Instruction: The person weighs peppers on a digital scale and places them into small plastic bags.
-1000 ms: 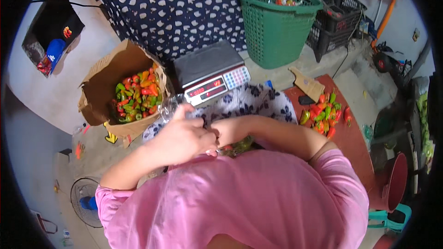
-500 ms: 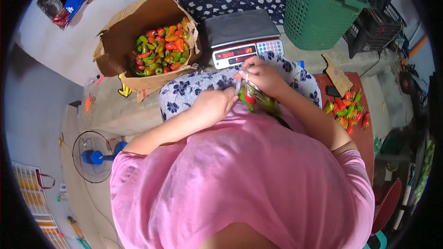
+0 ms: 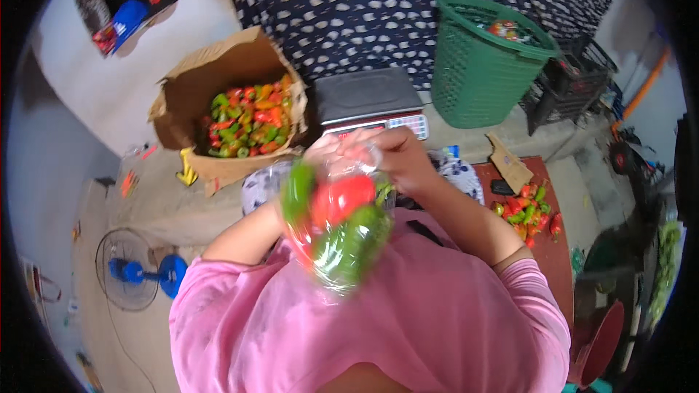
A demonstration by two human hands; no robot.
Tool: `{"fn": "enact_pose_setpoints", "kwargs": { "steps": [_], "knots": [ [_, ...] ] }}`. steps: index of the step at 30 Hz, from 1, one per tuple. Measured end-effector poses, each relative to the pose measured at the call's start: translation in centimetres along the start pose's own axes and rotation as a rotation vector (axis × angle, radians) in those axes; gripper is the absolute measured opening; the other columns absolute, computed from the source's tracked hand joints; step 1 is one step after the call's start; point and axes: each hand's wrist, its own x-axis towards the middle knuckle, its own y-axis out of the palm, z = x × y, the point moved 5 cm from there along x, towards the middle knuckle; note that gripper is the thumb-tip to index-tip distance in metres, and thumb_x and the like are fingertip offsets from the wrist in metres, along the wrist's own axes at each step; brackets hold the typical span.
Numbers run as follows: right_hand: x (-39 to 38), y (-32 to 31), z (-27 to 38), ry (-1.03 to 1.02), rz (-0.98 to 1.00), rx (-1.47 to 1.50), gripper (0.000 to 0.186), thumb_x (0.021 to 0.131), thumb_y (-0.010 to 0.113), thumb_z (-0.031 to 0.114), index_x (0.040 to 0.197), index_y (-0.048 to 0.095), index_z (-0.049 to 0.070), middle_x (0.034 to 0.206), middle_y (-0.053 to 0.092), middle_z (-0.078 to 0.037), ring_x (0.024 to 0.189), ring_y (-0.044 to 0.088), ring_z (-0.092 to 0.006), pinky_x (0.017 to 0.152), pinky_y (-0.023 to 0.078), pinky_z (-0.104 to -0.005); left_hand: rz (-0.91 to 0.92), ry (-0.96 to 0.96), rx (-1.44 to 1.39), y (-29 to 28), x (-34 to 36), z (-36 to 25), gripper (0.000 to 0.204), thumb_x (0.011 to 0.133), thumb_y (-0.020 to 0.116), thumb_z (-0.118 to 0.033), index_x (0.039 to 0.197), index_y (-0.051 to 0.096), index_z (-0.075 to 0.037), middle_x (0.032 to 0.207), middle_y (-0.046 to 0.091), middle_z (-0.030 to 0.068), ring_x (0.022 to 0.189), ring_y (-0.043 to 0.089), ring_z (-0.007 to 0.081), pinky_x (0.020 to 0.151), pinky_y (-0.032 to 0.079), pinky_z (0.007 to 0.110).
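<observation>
As a clear bag (image 3: 368, 236) of red and green peppers (image 3: 342, 200) hangs before the pink shirt (image 3: 444, 306), the left hand (image 3: 320, 148) and right hand (image 3: 408, 160) pinch its bunched neck, fingers narrow, at twelve o'clock. From the bag, the scale (image 3: 368, 94) lies at twelve, the cardboard box (image 3: 244, 167) past ten, the green basket (image 3: 477, 76) past one.

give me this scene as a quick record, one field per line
bag: clear, red and green peppers inside
right hand: pinching the bag's top
left hand: at the bag's top, blurred, grip unclear
box: cardboard, open, more peppers inside
scale: grey-topped, beyond the hands
basket: green, right of the scale
red-brown surface: holds loose peppers
</observation>
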Motion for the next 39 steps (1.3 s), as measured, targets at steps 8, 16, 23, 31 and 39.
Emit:
{"fn": "enact_pose_setpoints", "kwargs": {
  "steps": [8, 16, 23, 31, 39],
  "knots": [
    [-0.1, -5.6, 1.2, -0.377, -0.115, -1.414, 0.018, 0.073, 0.068, 0.029, 0.06, 0.066, 0.015, 0.067, 0.059, 0.003, 0.067, 0.054, -0.0164, 0.066, 0.035, -0.0338, 0.383, -0.07, 0.874, -0.9, 4.4, -3.5, 0.029, 0.088, 0.054, -0.028, 0.072, 0.051, -0.004, 0.06, 0.054, 0.0124, 0.058, 0.057, 0.033, 0.053, 0.043, 0.041],
    [3.5, -3.1, 2.9, -0.336, -0.362, -1.134, 0.017, 0.082, 0.065, 0.023, 0.078, 0.071, 0.007, 0.062, 0.063, -0.003, 0.054, 0.059, -0.0169, 0.054, 0.046, -0.029, -0.225, -0.641, -1.29, 2.6, 3.6, -6.9, 0.023, 0.101, 0.037, -0.025, 0.09, 0.046, -0.007, 0.064, 0.036, -0.0041, 0.057, 0.037, 0.008, 0.052, 0.033, 0.023],
    [1.7, 2.1, 5.4, -0.1, -0.014, -0.12, 0.021, 0.087, 0.065, 0.017, 0.094, 0.071, -0.002, 0.088, 0.068, -0.008, 0.079, 0.06, -0.0091, 0.063, 0.045, -0.0209, -0.381, 0.055, -0.217, 3.0, 1.3, -7.6, 0.022, 0.094, 0.05, -0.023, 0.087, 0.055, -0.003, 0.079, 0.056, 0.0069, 0.08, 0.054, 0.0187, 0.071, 0.043, 0.032],
    [0.7, -3.2, 3.8, -0.179, 0.044, -0.709, 0.013, 0.077, 0.068, 0.014, 0.085, 0.073, 0.005, 0.094, 0.068, -0.007, 0.084, 0.064, -0.0169, 0.073, 0.048, -0.0264, 0.326, 0.191, 0.947, -1.2, 5.1, -6.5, 0.011, 0.077, 0.062, -0.017, 0.075, 0.056, -0.008, 0.071, 0.06, 0.0102, 0.071, 0.058, 0.028, 0.061, 0.045, 0.039],
    [-0.9, -2.0, 2.6, -0.141, 0.443, -0.891, 0.013, 0.076, 0.067, 0.017, 0.082, 0.073, 0.008, 0.087, 0.067, -0.005, 0.079, 0.063, -0.0202, 0.071, 0.049, -0.0313, 0.788, -0.492, 0.163, -1.1, 3.7, -3.2, 0.03, 0.097, 0.045, -0.028, 0.081, 0.055, -0.004, 0.064, 0.051, 0.0084, 0.059, 0.048, 0.0205, 0.061, 0.042, 0.034]
  ]
}}
